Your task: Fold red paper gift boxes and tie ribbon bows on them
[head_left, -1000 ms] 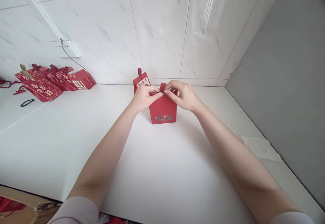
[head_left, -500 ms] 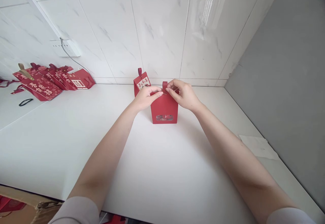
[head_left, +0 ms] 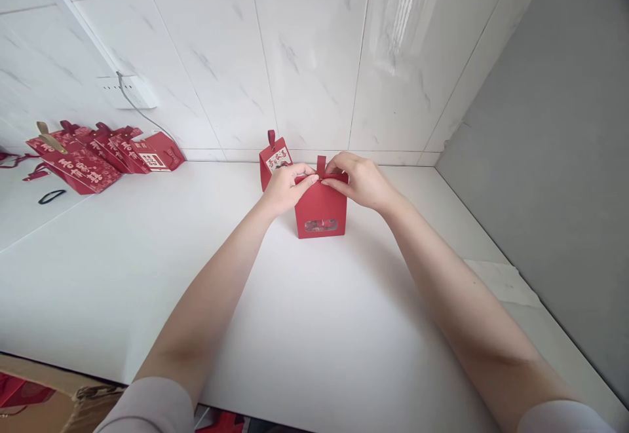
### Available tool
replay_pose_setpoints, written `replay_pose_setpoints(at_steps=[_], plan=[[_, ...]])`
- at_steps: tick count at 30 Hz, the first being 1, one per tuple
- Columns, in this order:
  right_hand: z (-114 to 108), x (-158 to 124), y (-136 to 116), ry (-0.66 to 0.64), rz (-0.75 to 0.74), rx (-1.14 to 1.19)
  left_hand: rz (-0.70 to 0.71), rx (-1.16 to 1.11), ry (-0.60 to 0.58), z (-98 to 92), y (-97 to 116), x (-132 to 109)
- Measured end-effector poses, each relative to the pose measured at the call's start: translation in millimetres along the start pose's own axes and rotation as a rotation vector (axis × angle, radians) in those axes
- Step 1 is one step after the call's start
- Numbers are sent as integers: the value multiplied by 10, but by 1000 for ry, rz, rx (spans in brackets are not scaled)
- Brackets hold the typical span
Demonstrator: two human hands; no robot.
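On my remote feed I see the red box (head_left: pixel 321 205) upright on the white counter (head_left: pixel 275 328), approx. mid-view, ribbon (head_left: pixel 321 166) up from its top, clear window (head_left: pixel 321 225) low on front. L hand (head_left: pixel 289 189): thumb in front, fingers behind, narrow, pinching top edge just L of ribbon. R hand (head_left: pixel 361 183): same grip, R of ribbon; I can't see its tips behind. 2nd box (head_left: pixel 276 156) stands behind, to L, partly hidden by L hand. Red bags (head_left: pixel 88 164) far L, nr outlet (head_left: pixel 128 92); paper (head_left: pixel 506 281) at R edge of counter.
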State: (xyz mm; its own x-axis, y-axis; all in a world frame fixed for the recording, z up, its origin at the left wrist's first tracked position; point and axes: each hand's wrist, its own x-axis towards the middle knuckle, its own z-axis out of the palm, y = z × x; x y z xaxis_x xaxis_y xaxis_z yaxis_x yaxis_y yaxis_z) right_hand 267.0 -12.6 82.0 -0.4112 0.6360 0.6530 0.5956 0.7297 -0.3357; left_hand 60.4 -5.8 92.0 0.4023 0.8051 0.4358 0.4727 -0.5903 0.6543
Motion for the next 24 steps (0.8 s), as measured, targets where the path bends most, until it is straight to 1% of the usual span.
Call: replay_pose_setpoints(at_steps=[9, 14, 17, 19, 22, 24], plan=[[-1, -7, -14, 12, -49, -125, -2, 51, 19, -1, 11, -5], [0, -6, -16, 10, -51, -113, 7, 38, 27, 12, -3, 3], [-24, 1, -35, -7, -29, -49, 12, 36, 28, 8, -2, 5], [-41, 8, -43, -20, -6, 60, 10, 22, 9, -10, 10, 5], [-43, 15, -31, -33, 47, 224, 3, -28, -58, -56, 33, 3], [-17, 14, -9, -49, 84, 221, -3, -53, -102, -83, 46, 1]])
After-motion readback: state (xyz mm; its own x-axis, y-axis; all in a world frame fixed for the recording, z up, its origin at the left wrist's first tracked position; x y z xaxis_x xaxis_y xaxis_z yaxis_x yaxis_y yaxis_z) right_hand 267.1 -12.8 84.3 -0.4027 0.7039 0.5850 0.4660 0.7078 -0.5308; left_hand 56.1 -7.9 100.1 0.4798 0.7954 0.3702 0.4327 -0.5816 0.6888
